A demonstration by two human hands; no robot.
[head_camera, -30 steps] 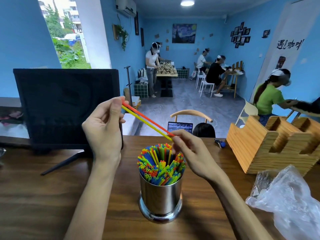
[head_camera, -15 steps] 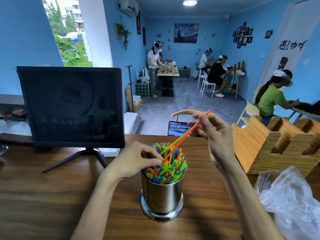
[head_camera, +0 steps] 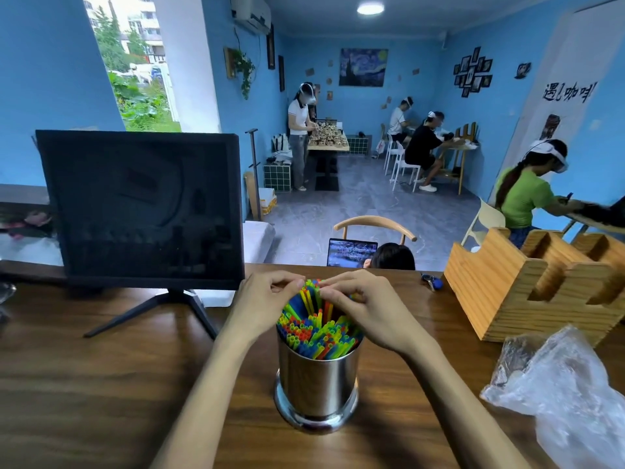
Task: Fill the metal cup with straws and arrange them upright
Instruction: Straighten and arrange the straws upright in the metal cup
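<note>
A brown wooden table [head_camera: 101, 384] is seen. On it are set a shiny metal cup [head_camera: 316, 384], a black screen [head_camera: 142, 211], a wooden box [head_camera: 541, 286], a plastic bag [head_camera: 568, 394] and keys [head_camera: 431, 282].

Metal cup [head_camera: 317, 384] stands on the table [head_camera: 84, 384], centre front, straws [head_camera: 318, 333] in it. Left hand [head_camera: 262, 308] and right hand [head_camera: 368, 311] flank the straw tops (fingertips on them). Monitor [head_camera: 142, 211] behind left; wooden rack [head_camera: 537, 282] right, plastic bag [head_camera: 568, 394] before it.

metal cup [head_camera: 317, 384]: shiny, upright on table | straws [head_camera: 316, 333]: multicoloured, packed, apparently mostly upright
</note>
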